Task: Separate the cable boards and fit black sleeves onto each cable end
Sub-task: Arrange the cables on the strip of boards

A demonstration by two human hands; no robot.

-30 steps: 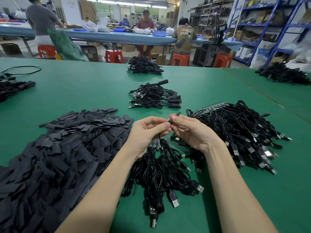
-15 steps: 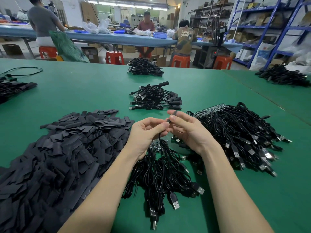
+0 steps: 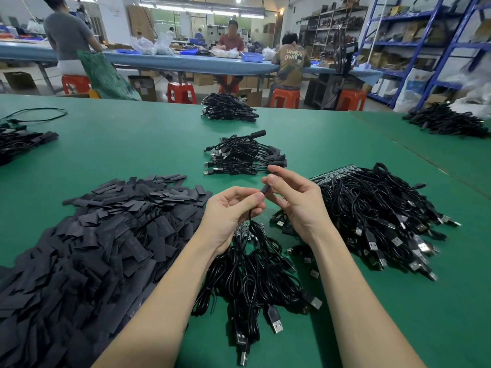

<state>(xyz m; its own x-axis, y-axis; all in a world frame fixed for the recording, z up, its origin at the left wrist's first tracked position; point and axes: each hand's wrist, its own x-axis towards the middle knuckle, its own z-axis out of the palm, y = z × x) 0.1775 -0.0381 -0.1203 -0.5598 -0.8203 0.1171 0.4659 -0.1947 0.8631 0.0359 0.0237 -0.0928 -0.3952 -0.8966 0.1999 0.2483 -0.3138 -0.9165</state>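
- Heap of flat black sleeves (image 3: 101,235) is seen at left on green table (image 3: 132,144).
- Cable (image 3: 251,221) is pinched by left hand (image 3: 231,216), thumb & forefinger.
- Sleeve (image 3: 265,189) on cable end is pinched by right hand (image 3: 295,200); other fingers spread.
- USB cable pile w/ boards (image 3: 372,216) is lying at right.

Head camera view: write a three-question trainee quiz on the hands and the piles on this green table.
1. True or false: the pile of black sleeves lies on the left hand's side.
2. What does the right hand pinch at its fingertips?
A. a USB plug
B. a black sleeve on a cable end
C. nothing
3. Fill in: the small neat bundle of cables lies ___ the hands.

Key: 1 true; 2 B; 3 beyond
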